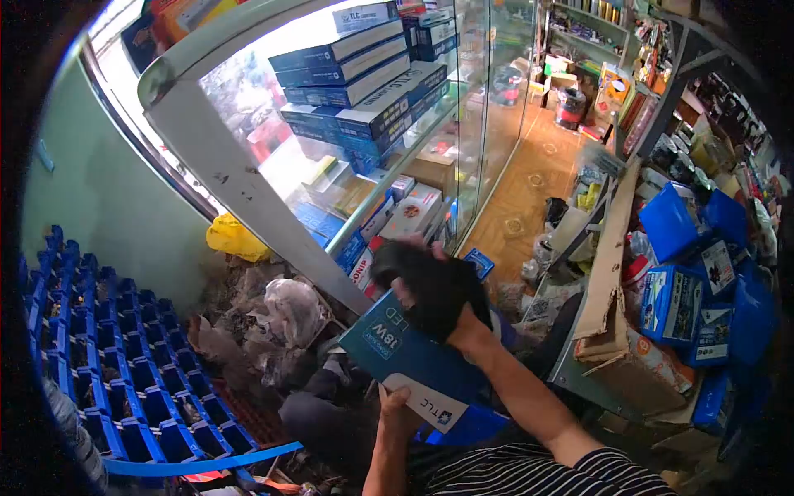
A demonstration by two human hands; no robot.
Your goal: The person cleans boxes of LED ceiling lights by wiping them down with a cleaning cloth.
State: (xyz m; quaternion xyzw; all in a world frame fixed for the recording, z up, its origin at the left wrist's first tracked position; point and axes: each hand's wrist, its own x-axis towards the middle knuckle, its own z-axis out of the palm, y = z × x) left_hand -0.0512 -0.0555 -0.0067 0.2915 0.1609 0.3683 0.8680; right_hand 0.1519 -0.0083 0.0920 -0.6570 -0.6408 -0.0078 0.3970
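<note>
Holding LED box [413, 355] in left hand [399, 407], cloth [438, 291] in right hand [465, 326].

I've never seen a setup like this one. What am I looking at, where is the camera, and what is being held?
There is no robot here: a person works with two hands. The single picture comes from a camera on their head, looking forward and down. The left hand holds a blue box marked TLC and 18W. The right hand is over the box, holding or covered by something black, too blurred to tell. Around them are a glass cabinet with stacked boxes, blue bins and an open cardboard carton.
</note>
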